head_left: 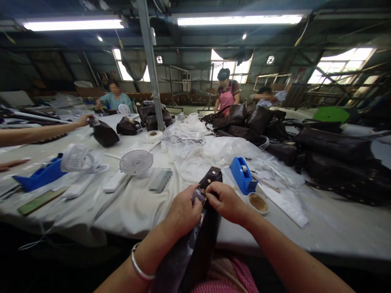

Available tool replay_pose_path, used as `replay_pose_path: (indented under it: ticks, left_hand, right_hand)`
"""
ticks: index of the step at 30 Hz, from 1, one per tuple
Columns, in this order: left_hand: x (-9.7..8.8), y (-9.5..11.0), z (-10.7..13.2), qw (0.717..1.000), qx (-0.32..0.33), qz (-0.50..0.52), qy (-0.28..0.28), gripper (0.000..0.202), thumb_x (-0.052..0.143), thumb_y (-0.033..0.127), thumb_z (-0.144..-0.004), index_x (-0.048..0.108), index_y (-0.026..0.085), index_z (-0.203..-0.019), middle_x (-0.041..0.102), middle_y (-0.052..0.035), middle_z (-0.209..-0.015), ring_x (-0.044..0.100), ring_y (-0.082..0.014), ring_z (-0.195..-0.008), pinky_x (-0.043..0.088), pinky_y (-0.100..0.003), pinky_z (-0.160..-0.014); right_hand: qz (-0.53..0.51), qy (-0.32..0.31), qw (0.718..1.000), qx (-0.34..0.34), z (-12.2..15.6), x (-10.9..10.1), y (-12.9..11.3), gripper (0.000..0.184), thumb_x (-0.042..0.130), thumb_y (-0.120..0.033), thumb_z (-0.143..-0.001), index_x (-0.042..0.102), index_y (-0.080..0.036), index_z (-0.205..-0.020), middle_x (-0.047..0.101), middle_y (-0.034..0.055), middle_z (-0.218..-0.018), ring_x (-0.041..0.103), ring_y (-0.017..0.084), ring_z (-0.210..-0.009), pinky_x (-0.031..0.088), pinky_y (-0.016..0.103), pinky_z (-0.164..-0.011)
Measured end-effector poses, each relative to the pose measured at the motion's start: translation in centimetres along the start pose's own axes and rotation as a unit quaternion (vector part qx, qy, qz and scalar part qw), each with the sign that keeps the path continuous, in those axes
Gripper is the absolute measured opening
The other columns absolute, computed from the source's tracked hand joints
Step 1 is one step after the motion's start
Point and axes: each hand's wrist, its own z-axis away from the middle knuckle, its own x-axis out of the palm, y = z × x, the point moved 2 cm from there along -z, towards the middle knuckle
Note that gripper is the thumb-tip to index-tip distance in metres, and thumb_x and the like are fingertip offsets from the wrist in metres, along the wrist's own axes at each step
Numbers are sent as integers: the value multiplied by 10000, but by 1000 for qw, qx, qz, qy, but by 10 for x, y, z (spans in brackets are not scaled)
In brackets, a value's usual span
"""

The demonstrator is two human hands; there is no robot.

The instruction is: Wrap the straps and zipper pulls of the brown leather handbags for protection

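Note:
A dark brown leather bag [204, 240] rests on my lap against the table edge, with a gold-studded strap [214, 176] at its upper end. My left hand [185, 208] is closed on the strap, with crumpled clear plastic film [199, 194] bunched at its thumb. Pressed together, the fingers of my right hand [225, 200] pinch at the strap's studded edge; what lies between the fingertips is too small to make out. More plastic film hangs down along the bag's left side.
Beyond my right hand stand a blue tape dispenser [242, 175] and a small round dish [257, 202]. A white fan [136, 161] lies left of centre. Plastic bags [189, 136] and dark leather bags [332, 156] are heaped ahead and right. At left, a co-worker's hand [84, 121] holds another bag.

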Motion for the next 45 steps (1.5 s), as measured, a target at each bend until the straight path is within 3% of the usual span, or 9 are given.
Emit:
replay_pose_path:
  ticks: [3, 7, 15, 24, 29, 34, 37, 42, 45]
  left_hand:
    - [0, -5, 3, 999, -23, -47, -14, 263, 462, 164, -875, 618, 204, -1082, 710, -72, -930, 659, -229, -842, 456, -314, -738]
    - [-3, -7, 4, 998, -45, -44, -20, 192, 453, 146, -856, 626, 195, -924, 689, -40, -793, 638, -201, -735, 431, -283, -662]
    - [-6, 0, 1, 995, -46, 83, -5, 298, 459, 108, -813, 638, 175, -1043, 685, 3, -757, 614, -152, -645, 449, -253, -642]
    - [-1, -1, 5, 998, -16, 51, 23, 277, 487, 109, -818, 634, 181, -1042, 704, -26, -881, 628, -163, -757, 463, -258, -721]
    - [-1, -2, 5, 1000, -2, -11, 6, 228, 464, 147, -867, 604, 202, -1038, 701, -45, -902, 650, -191, -813, 453, -270, -728]
    - [-3, -7, 10, 992, -18, -117, -52, 174, 434, 199, -911, 583, 206, -1001, 679, -52, -795, 646, -222, -722, 395, -292, -632]
    - [-5, -9, 10, 997, -14, -73, -35, 203, 426, 197, -913, 600, 204, -1016, 686, -52, -835, 635, -210, -749, 415, -296, -672]
    - [-5, -11, 6, 992, -64, 104, -31, 223, 432, 194, -882, 621, 179, -999, 645, -13, -770, 596, -157, -645, 473, -264, -629]
    - [-4, -14, 4, 961, -119, 239, -70, 239, 443, 202, -849, 608, 171, -1020, 591, 21, -706, 524, -114, -518, 470, -224, -499]
  right_hand:
    - [-44, -7, 999, 30, -4, -8, 1, 148, 543, -150, -856, 582, -186, -718, 590, -20, -691, 542, 128, -661, 398, 246, -625]
    - [-47, 63, 995, 55, -9, -19, 5, 171, 548, -229, -894, 636, -184, -754, 612, -10, -691, 552, 141, -658, 416, 265, -636]
    - [23, 84, 996, -15, 6, 1, -7, 151, 549, -208, -920, 693, -186, -881, 679, 52, -829, 630, 184, -781, 463, 297, -729]
    - [57, 60, 995, 59, 4, 11, -4, 111, 606, -170, -856, 688, -203, -789, 714, 35, -812, 650, 181, -755, 459, 284, -694]
    - [156, 49, 986, -24, 5, 14, -9, 135, 543, -171, -886, 628, -185, -781, 666, 52, -812, 612, 185, -746, 424, 291, -684]
    - [262, 146, 954, -8, -4, -12, -2, 203, 463, -180, -914, 595, -176, -760, 627, 84, -770, 574, 206, -715, 400, 318, -665]
    - [201, 205, 958, 24, -9, -29, 2, 159, 516, -210, -899, 610, -193, -772, 642, 66, -770, 582, 200, -727, 418, 313, -696]
    - [61, 105, 992, -14, 0, -11, -10, 175, 508, -229, -928, 661, -198, -848, 676, 65, -824, 620, 195, -780, 446, 306, -732]
    - [29, 104, 993, 47, 11, 3, -11, 224, 510, -279, -931, 656, -190, -787, 661, 59, -772, 596, 187, -724, 427, 306, -678]
